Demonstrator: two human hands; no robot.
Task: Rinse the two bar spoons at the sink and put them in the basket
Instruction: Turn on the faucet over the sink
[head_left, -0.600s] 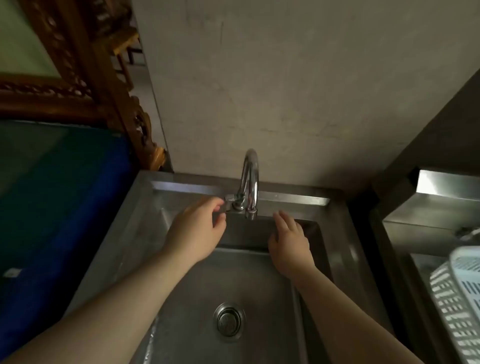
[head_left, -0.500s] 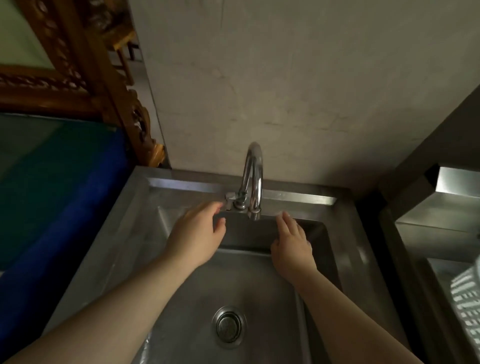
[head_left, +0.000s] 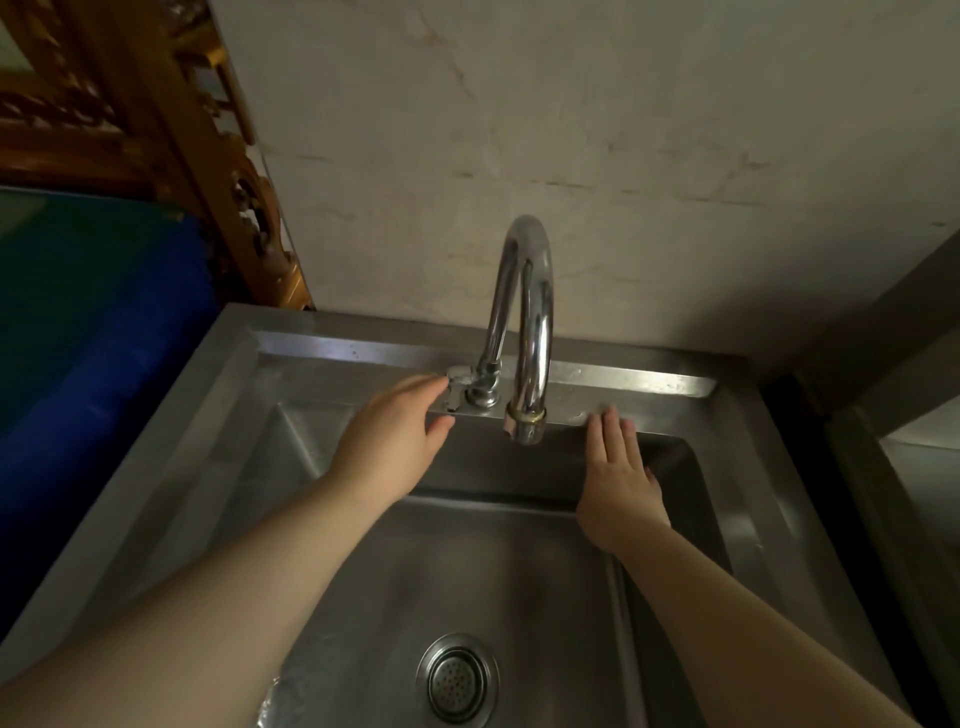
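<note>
both hands out over the steel sink (head_left: 218, 415), neither holding anything. left hand (head_left: 389, 441) just left of the curved faucet (head_left: 535, 322), fingers loosely spread, fingertips at the small tap lever (head_left: 460, 379) by the faucet's base. right hand (head_left: 621, 483) just right of the spout and below it, flat, fingers together, tips near the sink's back ledge. drain (head_left: 457, 680) straight below the faucet, near the basin's front. no bar spoons or basket in view.

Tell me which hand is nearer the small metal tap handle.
Left. The left hand has fingertips at the small metal tap handle; the right hand is beyond the spout.
</note>
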